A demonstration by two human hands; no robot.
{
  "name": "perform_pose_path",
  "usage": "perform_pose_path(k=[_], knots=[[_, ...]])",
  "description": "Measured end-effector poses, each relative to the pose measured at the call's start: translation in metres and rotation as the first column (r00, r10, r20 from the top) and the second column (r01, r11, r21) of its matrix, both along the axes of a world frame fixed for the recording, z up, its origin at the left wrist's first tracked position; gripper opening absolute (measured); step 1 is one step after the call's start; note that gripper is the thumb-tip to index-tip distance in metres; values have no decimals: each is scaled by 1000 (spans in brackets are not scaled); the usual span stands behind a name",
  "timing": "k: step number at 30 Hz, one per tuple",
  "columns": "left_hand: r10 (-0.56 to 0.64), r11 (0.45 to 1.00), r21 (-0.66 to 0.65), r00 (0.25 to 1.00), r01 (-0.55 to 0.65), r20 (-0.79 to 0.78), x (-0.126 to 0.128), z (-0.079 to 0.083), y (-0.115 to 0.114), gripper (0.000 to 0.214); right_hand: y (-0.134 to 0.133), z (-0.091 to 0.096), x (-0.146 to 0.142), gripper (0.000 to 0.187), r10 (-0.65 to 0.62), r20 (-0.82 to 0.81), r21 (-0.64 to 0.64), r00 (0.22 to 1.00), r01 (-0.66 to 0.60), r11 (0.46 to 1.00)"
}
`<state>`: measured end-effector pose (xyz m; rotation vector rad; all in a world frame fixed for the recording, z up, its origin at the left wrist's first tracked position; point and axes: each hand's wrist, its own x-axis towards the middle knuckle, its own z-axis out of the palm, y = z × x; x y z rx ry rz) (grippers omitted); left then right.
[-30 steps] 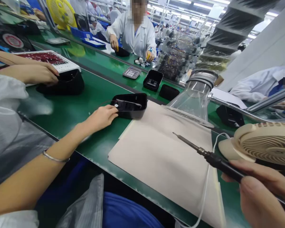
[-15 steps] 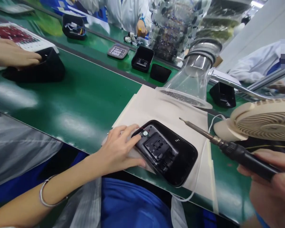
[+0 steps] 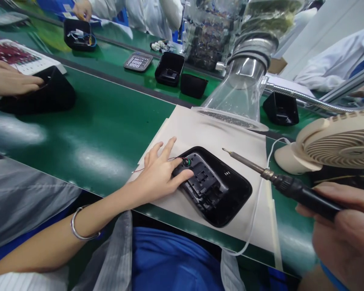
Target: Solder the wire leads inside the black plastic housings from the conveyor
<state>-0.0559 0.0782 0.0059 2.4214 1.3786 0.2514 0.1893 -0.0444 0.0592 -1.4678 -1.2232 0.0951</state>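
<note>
A black plastic housing [image 3: 230, 198] lies at a slant on the pale work mat, its moulded recess facing up. My left hand [image 3: 159, 176] is at its left end, fingers spread, with fingertips touching the housing beside a small round part [image 3: 187, 162] that has a green rim. Thin red wires [image 3: 138, 170] run from near that part out to the left, partly hidden under my hand. In my right hand [image 3: 342, 226] is a soldering iron [image 3: 303, 196], held by its black handle. Its tip hovers over the mat, apart from the housing's upper right side.
A clear fume funnel [image 3: 233, 101] hangs over the back of the mat [image 3: 182, 121]. A beige fan [image 3: 342, 141] and white cable [image 3: 256, 210] are at right. Black cases [image 3: 170, 68] and a display panel [image 3: 138, 62] stand behind. A co-worker's hand [image 3: 12, 79] works at left.
My left hand has shifted up with its fingers more spread, and the red wires now show at left. The round part's pale face has given way to a dark one. The iron stays in my right hand.
</note>
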Motion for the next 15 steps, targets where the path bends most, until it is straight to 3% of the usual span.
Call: perform_pose_path(k=[6, 12, 15], knots=[[-42, 995, 91, 997, 48, -72, 9, 5, 6, 39, -3, 8, -16, 22, -51, -128, -88, 990, 40, 995], [3, 947, 320, 992, 37, -124, 18, 17, 14, 26, -7, 9, -13, 27, -138, -50, -159, 989, 129, 979], [33, 978, 208, 982, 6, -188, 15, 20, 26, 27, -10, 10, -8, 28, -150, -5, -193, 989, 147, 970]])
